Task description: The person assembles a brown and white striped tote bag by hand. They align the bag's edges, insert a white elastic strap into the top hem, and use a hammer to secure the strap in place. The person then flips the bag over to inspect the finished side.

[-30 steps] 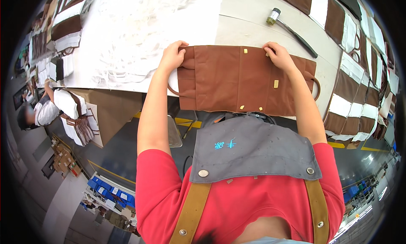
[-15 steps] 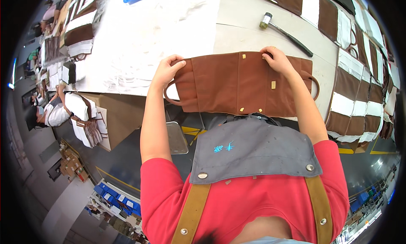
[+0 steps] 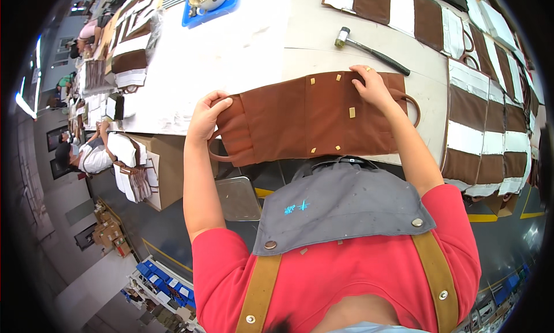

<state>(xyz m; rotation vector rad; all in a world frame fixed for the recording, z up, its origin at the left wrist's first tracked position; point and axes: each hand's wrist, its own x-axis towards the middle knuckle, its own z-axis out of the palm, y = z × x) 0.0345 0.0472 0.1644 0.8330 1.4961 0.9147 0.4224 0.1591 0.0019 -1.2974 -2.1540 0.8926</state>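
Observation:
A brown bag piece (image 3: pixel 277 113) with a looped handle at each end is stretched out flat in front of me, over the table's near edge. Several small yellowish tape bits stick to its right half. My left hand (image 3: pixel 209 111) pinches the upper left corner, thumb on top and fingers behind. On the upper edge, right of the middle, my right hand (image 3: pixel 374 89) grips the cloth between thumb and fingers. A mallet (image 3: pixel 378 57) with a black handle lies just beyond the right hand.
Rows of brown and white bag pieces (image 3: pixel 476 125) cover the table's right side. A blue tray (image 3: pixel 228 4) holding a bowl stands at the far left. Near a cardboard box (image 3: pixel 179 160) on the left, another person (image 3: pixel 95 154) sits beside more pieces. A grey stool (image 3: pixel 238 197) stands below the table.
Both hands and the bag piece have shifted slightly left, and its left end sits lower. The view has turned a little, bringing more of the blue tray into sight.

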